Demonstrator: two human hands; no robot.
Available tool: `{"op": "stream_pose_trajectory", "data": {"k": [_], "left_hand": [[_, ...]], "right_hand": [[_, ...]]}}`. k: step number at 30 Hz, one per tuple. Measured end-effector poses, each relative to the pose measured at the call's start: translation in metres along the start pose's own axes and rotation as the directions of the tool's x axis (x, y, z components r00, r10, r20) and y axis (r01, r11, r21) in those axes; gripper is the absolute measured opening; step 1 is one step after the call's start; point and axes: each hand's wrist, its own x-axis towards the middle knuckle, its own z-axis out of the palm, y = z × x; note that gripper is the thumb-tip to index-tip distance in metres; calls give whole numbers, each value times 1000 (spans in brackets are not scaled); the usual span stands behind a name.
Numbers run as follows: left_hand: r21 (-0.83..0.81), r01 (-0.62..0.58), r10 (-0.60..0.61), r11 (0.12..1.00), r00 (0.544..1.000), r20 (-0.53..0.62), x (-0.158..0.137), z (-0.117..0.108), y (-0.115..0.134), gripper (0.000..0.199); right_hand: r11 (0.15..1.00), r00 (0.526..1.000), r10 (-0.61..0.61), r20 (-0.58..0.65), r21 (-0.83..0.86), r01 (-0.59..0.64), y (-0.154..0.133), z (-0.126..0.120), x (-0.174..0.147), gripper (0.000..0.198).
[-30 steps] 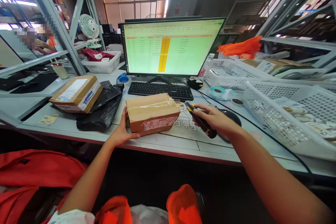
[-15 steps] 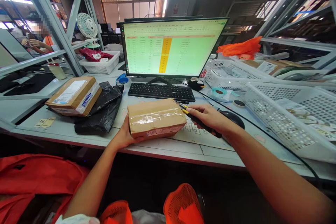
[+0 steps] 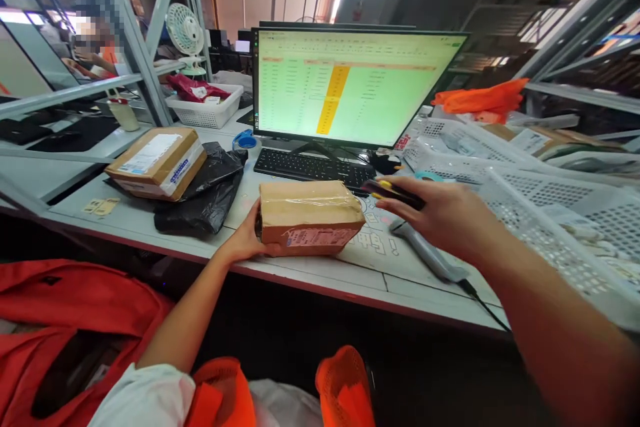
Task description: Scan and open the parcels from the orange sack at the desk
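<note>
A taped cardboard box (image 3: 311, 203) with a pinkish label on its front side sits at the middle of the desk's near edge. My left hand (image 3: 249, 233) grips its left end, thumb against the side and the other fingers partly hidden by the box. Off the box's right end, my right hand (image 3: 435, 210) is closed around a black and yellow utility knife (image 3: 400, 195), which is apart from the box. Whether the blade is out I cannot tell. Below that hand a grey handheld scanner (image 3: 429, 255) lies on the desk mat with its cable running right.
Behind the box stand a keyboard (image 3: 295, 165) and a monitor (image 3: 300, 93). A second cardboard box (image 3: 157, 163) rests at left beside a black plastic bag (image 3: 200, 203). White baskets (image 3: 540, 213) line the right. Another person sits beyond the rack at far left.
The utility knife has moved up and away from the box's right end. The box has tipped so more of its labelled front shows. The scanner has come into sight, and the view has shifted.
</note>
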Motion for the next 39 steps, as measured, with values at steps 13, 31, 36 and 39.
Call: {"op": "stream_pose_trajectory", "data": {"k": [13, 31, 36, 39], "left_hand": [[2, -19, 18, 1000, 995, 94, -6, -14, 3, 134], [807, -269, 474, 527, 880, -16, -26, 20, 124, 75], [928, -139, 499, 346, 865, -56, -2, 56, 91, 49], [937, -142, 540, 319, 840, -56, 1, 55, 79, 44]], "right_hand": [[742, 765, -382, 519, -322, 588, -147, 21, 89, 13], [905, 940, 230, 253, -410, -111, 56, 110, -33, 45], [974, 982, 96, 160, -218, -60, 54, 125, -17, 43], [994, 998, -30, -54, 106, 35, 37, 98, 7, 46]]}}
